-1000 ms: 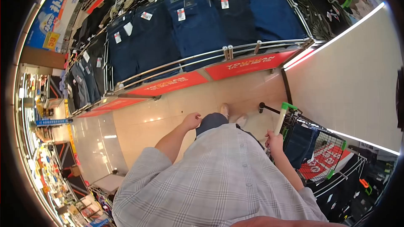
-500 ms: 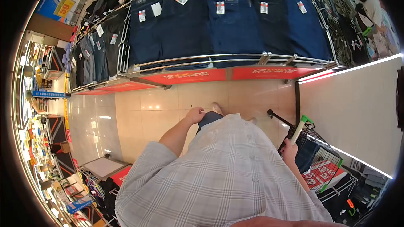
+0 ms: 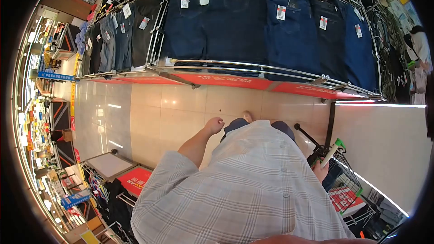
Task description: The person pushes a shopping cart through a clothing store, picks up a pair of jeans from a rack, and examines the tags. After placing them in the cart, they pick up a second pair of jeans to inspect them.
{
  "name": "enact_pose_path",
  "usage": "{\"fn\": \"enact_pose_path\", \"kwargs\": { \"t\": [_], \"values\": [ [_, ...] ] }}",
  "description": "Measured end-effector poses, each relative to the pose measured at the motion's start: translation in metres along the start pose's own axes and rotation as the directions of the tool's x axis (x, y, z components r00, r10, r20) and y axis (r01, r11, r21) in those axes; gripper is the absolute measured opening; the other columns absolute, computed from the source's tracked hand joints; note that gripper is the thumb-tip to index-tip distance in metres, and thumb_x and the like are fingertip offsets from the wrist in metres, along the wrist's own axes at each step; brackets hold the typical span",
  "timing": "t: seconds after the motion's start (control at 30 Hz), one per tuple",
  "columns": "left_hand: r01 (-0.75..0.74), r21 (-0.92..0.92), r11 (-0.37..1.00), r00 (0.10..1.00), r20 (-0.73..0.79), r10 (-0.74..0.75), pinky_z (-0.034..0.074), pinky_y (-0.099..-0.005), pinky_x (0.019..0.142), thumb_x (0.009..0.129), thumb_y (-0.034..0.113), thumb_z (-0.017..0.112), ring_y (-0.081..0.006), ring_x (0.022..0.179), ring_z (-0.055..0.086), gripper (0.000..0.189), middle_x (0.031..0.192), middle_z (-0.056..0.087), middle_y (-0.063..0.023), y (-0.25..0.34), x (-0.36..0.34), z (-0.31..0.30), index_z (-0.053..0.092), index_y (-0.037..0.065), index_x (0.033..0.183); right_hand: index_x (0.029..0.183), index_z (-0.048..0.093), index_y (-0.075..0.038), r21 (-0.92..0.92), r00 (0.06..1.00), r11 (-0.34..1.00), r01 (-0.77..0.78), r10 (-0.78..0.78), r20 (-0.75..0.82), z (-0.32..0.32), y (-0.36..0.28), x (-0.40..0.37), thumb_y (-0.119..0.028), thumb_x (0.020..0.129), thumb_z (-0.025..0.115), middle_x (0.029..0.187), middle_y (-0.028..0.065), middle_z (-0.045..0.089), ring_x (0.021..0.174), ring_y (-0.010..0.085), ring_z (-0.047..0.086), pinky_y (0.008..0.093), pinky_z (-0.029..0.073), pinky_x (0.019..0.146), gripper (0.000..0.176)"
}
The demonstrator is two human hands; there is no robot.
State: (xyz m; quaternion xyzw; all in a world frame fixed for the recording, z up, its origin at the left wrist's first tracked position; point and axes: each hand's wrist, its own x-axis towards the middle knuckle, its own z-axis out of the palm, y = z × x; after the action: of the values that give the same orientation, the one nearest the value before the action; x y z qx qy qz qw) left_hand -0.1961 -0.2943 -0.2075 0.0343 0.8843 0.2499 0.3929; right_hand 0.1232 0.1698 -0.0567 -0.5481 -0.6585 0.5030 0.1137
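I stand in a shop aisle in a grey checked shirt. My left hand (image 3: 214, 125) hangs at my side above the tiled floor, fingers curled loosely, holding nothing. My right hand (image 3: 321, 170) grips the white, green-tipped handle (image 3: 332, 152) of a wire shopping cart (image 3: 346, 185) at my right, partly hidden behind my body. Dark folded clothing and a red sign lie inside the cart.
A metal-railed display rack (image 3: 235, 70) of dark blue jeans with price tags runs across the aisle ahead, red banners along its base. A white wall (image 3: 384, 140) is on the right. Another person (image 3: 418, 49) stands far right. More clothing stands (image 3: 113, 171) sit lower left.
The view has swung left along the rack. The cart and my right hand have slid lower right behind my body. My left hand stays hanging by my side.
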Motion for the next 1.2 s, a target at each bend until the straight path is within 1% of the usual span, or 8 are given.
{"fn": "enact_pose_path", "kwargs": {
  "t": [0.37,0.5,0.63,0.77,0.93,0.97,1.1,1.2],
  "values": [
    [-0.31,-0.232,0.922,0.908,-0.36,0.214,0.055,-0.0371,0.078,0.092,0.015,0.064,-0.0291,0.087,0.068,0.023,0.098,0.069,-0.0141,0.137,0.002,-0.077,0.068,0.005,0.112,0.102,0.06,-0.004,-0.257,0.988,0.954,0.154,-0.157,0.011,0.046,-0.016,0.012,-0.01,0.084,0.065,0.076,0.0093,0.062,0.062,0.019,0.062,0.0329,0.05,0.059,0.02],
    [-0.552,0.081,0.83,0.672,-0.546,0.5,0.052,-0.0415,0.084,0.086,0.011,0.067,-0.0338,0.096,0.063,0.025,0.107,0.065,-0.0148,0.19,0.009,-0.127,0.065,0.005,0.111,0.099,0.063,-0.006,-0.237,0.982,0.953,0.189,-0.176,0.074,0.034,0.078,0.062,-0.014,0.08,0.071,0.079,0.0092,0.063,0.071,0.0215,0.062,0.0353,0.05,0.069,0.022],
    [-0.566,0.213,0.797,0.516,-0.662,0.543,0.048,-0.0421,0.096,0.083,0.011,0.069,-0.0381,0.113,0.058,0.032,0.124,0.058,-0.019,0.211,0.049,-0.167,0.063,0.004,0.114,0.098,0.063,-0.006,-0.268,0.996,0.959,0.088,-0.093,-0.006,0.07,-0.013,0.032,-0.017,0.078,0.074,0.08,0.0082,0.062,0.075,0.0197,0.06,0.0344,0.049,0.072,0.025],
    [-0.461,0.173,0.87,0.58,-0.684,0.443,0.044,-0.0426,0.106,0.083,0.017,0.073,-0.0402,0.126,0.052,0.046,0.135,0.052,-0.0243,0.202,0.099,-0.192,0.058,0.003,0.124,0.097,0.062,-0.006,-0.226,0.998,0.972,0.061,-0.059,0.015,0.082,-0.012,0.041,-0.02,0.078,0.076,0.079,0.0065,0.061,0.075,0.0184,0.058,0.0331,0.048,0.072,0.028],
    [-0.095,-0.018,0.995,0.836,-0.545,0.07,0.038,-0.0413,0.114,0.084,0.033,0.075,-0.039,0.137,0.043,0.075,0.148,0.041,-0.027,0.181,0.149,-0.22,0.044,-0.003,0.142,0.099,0.062,-0.005,-0.119,0.998,0.993,0.011,-0.004,0.059,0.096,-0.013,0.05,-0.016,0.076,0.077,0.079,0.0066,0.06,0.073,0.0182,0.058,0.0322,0.048,0.071,0.03],
    [-0.054,-0.039,0.998,0.873,-0.487,0.029,0.038,-0.0405,0.115,0.084,0.035,0.075,-0.0385,0.138,0.042,0.083,0.15,0.038,-0.0266,0.178,0.156,-0.228,0.038,-0.004,0.147,0.1,0.062,-0.005,-0.157,0.988,0.975,0.156,-0.157,0.007,0.103,-0.011,0.052,-0.013,0.078,0.073,0.076,0.0063,0.059,0.07,0.0168,0.057,0.0318,0.047,0.068,0.026],
    [-0.056,-0.104,0.993,0.886,-0.463,0.001,0.035,-0.04,0.117,0.081,0.036,0.079,-0.0377,0.141,0.039,0.098,0.153,0.036,-0.0265,0.169,0.175,-0.25,0.026,-0.003,0.153,0.1,0.06,-0.003,-0.192,0.987,0.968,0.159,-0.16,0.012,0.122,-0.062,0.046,-0.009,0.081,0.068,0.074,0.0065,0.058,0.064,0.0162,0.058,0.0311,0.048,0.062,0.022],
    [-0.238,-0.218,0.947,0.83,-0.551,0.082,0.033,-0.0397,0.118,0.08,0.033,0.08,-0.0377,0.143,0.037,0.101,0.154,0.035,-0.0263,0.163,0.208,-0.266,0.023,-0.003,0.154,0.101,0.056,-0.002,0.018,0.998,0.998,-0.059,0.059,-0.008,0.15,-0.103,0.029,-0.006,0.084,0.063,0.074,0.0072,0.058,0.059,0.0167,0.059,0.0304,0.049,0.056,0.019]
  ]
}}
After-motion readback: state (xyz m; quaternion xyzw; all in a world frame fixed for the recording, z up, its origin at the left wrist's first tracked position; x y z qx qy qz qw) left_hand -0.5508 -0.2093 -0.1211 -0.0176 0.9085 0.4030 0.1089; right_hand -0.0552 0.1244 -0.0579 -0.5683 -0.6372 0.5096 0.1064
